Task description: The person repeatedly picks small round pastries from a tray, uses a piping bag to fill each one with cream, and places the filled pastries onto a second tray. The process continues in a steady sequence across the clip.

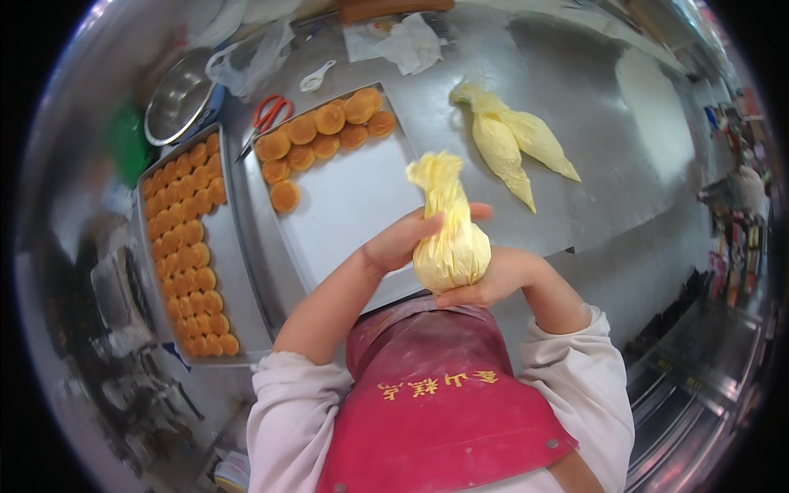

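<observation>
Both hands are on a plastic piping bag point(453, 252) filled with pale yellow cream, held up close to my apron. My left hand point(397, 240) is closed around the bag's gathered neck, whose crumpled end sticks up past the fingers. From below and the right, my right hand point(508, 274) cups the bulging body. Two more filled piping bags, one pointing down point(499, 151) and one toward the right point(542, 142), lie on the steel table beyond, their tops bunched together. Left of my hands is a paper-lined tray point(345, 209) with small golden-brown round cakes point(330, 119) along its far and left sides.
A second tray point(237, 271) at the left carries many rows of the same cakes. Red-handled scissors point(271, 114) lie by the lined tray's far left corner. Behind are a metal bowl point(182, 98), a white plastic strainer point(317, 77) and crumpled paper point(412, 46). White powder point(656, 117) covers the table's right part.
</observation>
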Motion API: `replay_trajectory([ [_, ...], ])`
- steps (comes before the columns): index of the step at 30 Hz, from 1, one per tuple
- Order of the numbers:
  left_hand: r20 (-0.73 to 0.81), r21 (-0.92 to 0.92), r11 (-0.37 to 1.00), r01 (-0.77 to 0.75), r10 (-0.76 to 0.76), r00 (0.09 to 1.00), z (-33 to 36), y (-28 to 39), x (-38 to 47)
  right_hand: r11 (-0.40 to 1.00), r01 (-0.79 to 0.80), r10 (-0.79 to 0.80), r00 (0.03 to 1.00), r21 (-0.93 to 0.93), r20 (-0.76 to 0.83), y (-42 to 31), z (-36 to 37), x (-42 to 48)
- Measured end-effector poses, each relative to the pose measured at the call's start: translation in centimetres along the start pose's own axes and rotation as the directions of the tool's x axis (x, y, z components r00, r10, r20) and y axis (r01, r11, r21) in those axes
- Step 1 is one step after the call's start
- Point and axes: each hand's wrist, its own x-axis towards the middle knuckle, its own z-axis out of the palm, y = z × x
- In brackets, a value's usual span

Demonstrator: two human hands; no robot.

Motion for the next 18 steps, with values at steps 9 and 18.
replay_trajectory([
  [9, -0.235, 0.140, 0.948, -0.286, 0.312, 0.920, 4.7, -1.3, 4.9, 0.954, 0.079, 0.001, 0.964, 0.288, -0.268, 7.0, -2.2, -2.0],
  [18, 0.171, 0.977, -0.081, -0.195, 0.849, 0.500, 6.0, -1.1, 6.1, 0.958, 0.250, -0.159, 0.871, 0.139, -0.465, 5.6, -2.8, -0.2],
])
